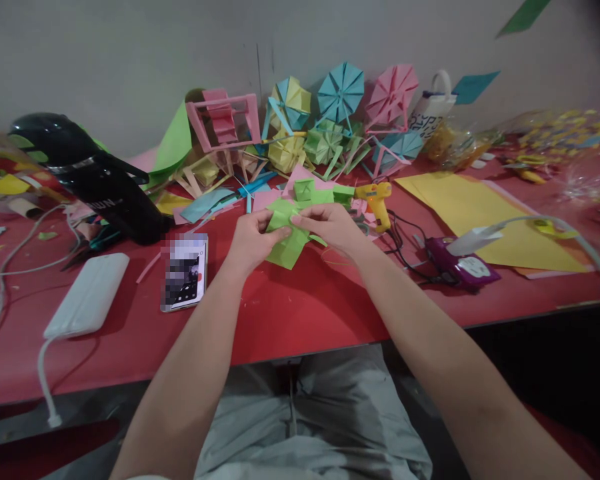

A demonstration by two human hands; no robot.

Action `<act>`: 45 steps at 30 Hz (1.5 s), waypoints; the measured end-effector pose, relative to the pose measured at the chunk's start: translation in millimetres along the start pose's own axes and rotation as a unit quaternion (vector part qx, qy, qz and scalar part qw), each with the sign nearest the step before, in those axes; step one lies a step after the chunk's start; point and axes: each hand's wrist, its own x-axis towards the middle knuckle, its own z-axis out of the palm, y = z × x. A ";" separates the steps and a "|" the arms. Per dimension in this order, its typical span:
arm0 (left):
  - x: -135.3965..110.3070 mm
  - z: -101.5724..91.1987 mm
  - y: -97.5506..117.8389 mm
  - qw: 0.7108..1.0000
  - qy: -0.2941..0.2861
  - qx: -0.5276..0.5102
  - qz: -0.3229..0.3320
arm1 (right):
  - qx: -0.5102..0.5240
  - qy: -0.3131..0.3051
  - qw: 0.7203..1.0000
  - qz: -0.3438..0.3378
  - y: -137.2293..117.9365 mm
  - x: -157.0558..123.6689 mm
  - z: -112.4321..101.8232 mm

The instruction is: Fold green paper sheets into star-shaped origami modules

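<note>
Between my hands a sheet of light green paper is held up over the front of the red table. My left hand pinches its left edge, thumb on top. On the upper right part, my right hand has its thumb and fingers closed on the same sheet. Creases show in the paper. Just behind it lie more green paper pieces, among them a small folded green square. A yellow glue gun rests to the right of my right hand. A phone lies left of my left hand.
Several folded paper wheels and frames, such as a blue one, stand along the wall. A black bottle and white power bank are at left. Yellow sheets and a purple power strip with cables lie right.
</note>
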 end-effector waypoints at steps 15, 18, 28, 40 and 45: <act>-2.3 4.7 3.5 0.999 -0.016 -0.017 -0.027 | 0.009 0.019 0.999 -0.030 5.3 3.0 2.8; -2.0 5.0 2.7 1.000 -0.015 -0.012 -0.022 | -0.018 -0.006 1.000 -0.009 3.0 0.6 3.2; -2.4 6.0 3.9 0.999 -0.023 -0.010 -0.028 | -0.020 0.015 0.999 -0.024 1.0 -1.2 7.0; -3.8 8.3 4.0 0.999 -0.039 -0.019 -0.023 | -0.035 0.029 0.998 -0.031 1.2 -2.1 8.8; -2.2 10.5 -0.4 0.999 -0.041 -0.017 -0.006 | -0.032 0.019 0.998 -0.053 2.8 -0.6 7.5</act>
